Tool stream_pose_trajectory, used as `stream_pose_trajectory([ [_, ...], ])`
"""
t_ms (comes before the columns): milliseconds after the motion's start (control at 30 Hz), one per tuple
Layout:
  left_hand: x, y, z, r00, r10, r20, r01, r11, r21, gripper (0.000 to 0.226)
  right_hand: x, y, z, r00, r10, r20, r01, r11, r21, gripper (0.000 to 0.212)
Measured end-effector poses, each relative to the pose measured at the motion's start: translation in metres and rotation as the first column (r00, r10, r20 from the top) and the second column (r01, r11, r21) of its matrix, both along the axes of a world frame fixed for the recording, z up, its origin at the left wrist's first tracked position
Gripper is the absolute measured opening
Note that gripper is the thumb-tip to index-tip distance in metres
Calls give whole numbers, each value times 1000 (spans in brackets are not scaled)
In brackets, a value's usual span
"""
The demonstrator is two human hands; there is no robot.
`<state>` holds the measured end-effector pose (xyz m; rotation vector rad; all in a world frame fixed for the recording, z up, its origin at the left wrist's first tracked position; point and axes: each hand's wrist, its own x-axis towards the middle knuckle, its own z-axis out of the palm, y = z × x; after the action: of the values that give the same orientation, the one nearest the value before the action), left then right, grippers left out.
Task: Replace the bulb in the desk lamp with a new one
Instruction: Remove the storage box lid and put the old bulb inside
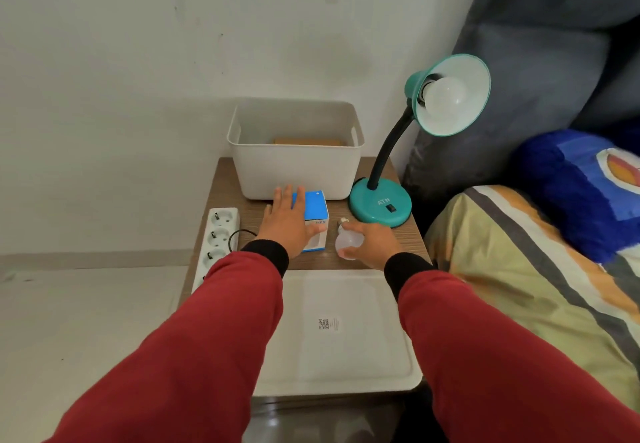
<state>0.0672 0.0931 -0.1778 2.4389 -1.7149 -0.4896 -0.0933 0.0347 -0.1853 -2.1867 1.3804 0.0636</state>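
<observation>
Wood-grain matt surface (398,234); smooth matt plastic bin (294,168); glossy teal lamp (381,205); frosted bulb (348,241); printed card box (317,215).

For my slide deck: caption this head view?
Right hand grasps a loose white bulb; left hand rests on a blue bulb box beside the teal desk lamp.

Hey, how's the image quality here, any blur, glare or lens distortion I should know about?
Head view: soft, even light with faint shadows; wide-angle bending curves the wall and the sleeves at the edges. The lamp and loose bulb look slightly soft; the box lettering is barely legible. Mild sheen on the lid; no harsh glare.
</observation>
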Motion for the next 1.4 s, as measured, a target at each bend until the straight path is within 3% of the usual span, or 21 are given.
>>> stream_pose_trajectory([
  [133, 0, 0, 2, 998, 2, -57, -1, 1000, 13, 82, 2, -1, 1, 1000, 3, -15, -2, 1000, 15, 63],
  [333, 5, -3, 24, 1000, -12, 15, 11, 994, 105, 85, 6, -7, 28, 990, 62, -124, -56, 997, 52, 59],
  [633, 28, -11, 126, 1000, -19, 19, 22, 991, -132, 65, 22, -23, 144, 970, 152, -188, -168, 983, -76, 55],
  [800, 52, -30, 165, 999, -8, 51, 15, 990, -138, 64, 46, -42, 187, 988, 125, -94, -141, 972, -189, 55],
  [1133, 100, -103, 142, 999, 16, 33, -14, 997, -70, 59, 112, -117, 162, 995, 89, -36, -93, 988, -122, 55],
  [1400, 123, -141, 96, 994, -19, 104, 0, 983, 186, 54, 141, -155, 111, 994, 78, -82, -81, 996, -24, 57],
])
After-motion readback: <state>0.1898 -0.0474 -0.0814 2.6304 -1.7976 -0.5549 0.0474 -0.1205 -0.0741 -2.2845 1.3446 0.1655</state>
